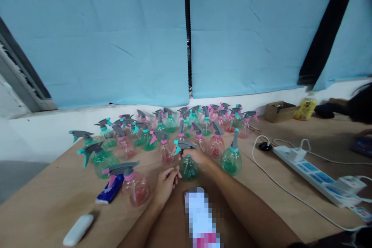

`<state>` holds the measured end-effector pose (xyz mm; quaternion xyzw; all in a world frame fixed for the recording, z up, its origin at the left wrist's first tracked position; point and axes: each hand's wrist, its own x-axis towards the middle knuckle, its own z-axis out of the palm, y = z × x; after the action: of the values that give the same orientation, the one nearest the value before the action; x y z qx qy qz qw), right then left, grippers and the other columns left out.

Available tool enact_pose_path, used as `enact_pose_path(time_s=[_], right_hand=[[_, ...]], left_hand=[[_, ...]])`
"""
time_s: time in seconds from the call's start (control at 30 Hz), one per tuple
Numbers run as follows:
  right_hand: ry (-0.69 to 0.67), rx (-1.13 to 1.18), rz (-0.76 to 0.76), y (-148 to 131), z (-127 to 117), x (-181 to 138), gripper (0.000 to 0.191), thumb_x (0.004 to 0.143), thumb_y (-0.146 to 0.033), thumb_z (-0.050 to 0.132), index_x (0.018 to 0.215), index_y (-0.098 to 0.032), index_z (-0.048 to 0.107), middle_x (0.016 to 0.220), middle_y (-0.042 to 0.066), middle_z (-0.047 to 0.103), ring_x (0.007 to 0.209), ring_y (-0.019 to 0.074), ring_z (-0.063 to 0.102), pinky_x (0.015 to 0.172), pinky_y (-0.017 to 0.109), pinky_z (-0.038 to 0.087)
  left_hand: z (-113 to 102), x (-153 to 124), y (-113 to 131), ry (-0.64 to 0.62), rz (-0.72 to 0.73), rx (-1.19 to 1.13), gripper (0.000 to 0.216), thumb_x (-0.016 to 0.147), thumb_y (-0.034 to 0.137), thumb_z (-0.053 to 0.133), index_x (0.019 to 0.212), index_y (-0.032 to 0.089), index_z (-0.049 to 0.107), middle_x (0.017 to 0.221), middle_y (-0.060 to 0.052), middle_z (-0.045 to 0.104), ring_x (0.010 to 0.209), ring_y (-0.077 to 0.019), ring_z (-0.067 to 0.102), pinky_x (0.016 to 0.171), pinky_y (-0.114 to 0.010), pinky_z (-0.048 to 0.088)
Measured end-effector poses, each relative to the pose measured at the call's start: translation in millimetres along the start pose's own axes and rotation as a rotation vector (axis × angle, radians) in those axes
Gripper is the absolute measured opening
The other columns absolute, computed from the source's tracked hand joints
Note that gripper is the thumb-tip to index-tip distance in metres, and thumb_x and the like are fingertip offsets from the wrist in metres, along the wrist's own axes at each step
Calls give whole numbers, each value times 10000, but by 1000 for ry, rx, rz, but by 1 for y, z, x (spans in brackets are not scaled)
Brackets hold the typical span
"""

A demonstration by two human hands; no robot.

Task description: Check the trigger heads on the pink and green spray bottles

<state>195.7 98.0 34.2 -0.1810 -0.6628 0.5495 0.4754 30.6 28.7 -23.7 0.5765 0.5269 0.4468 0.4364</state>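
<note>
My right hand [195, 154] is closed around the grey and turquoise spray head of a green spray bottle [189, 170], which stands upright on the table. At that bottle's lower left, my left hand [168, 181] has its fingers curled in towards the thumb; whether anything is in them is hidden. Left of this hand stands a pink spray bottle [136, 190] with a grey and pink head. Another green spray bottle [231, 161] is to the right of my right hand. Directly in front of me lies a phone [197, 205] with a lit, pixelated screen.
Several pink and green spray bottles [124, 147] crowd the table towards the wall. A blue packet [111, 190] and a white case [78, 229] lie at left. At right are a power strip [315, 176] with cables, a cardboard box [279, 113], a yellow bottle [305, 107] and part of another person.
</note>
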Motion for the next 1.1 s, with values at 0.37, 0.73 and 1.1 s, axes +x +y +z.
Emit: enact_pose_path(time_s=[0.37,0.73,1.1], right_hand=[[23,-48,10,-5,-1,-2,273,621,-223,523,804,-219,726,595,-24,638,593,162,590,633,283,461],[-6,-23,45,-9,0,-4,190,622,-250,530,688,-204,702,651,3,660,638,170,604,653,293,482],[27,-9,-1,-4,-3,-5,212,651,-246,551,760,-210,729,664,3,684,624,173,610,639,298,495]], left_hand=[[0,0,-1,1,12,22,523,809,645,538,637,159,626,487,44,458,427,-92,410,455,-208,275],[1,-1,1,-8,16,28,528,792,656,541,622,163,630,476,46,455,418,-93,404,454,-210,269],[1,-4,7,16,3,32,559,762,698,531,626,164,618,481,45,443,424,-96,390,451,-215,257]])
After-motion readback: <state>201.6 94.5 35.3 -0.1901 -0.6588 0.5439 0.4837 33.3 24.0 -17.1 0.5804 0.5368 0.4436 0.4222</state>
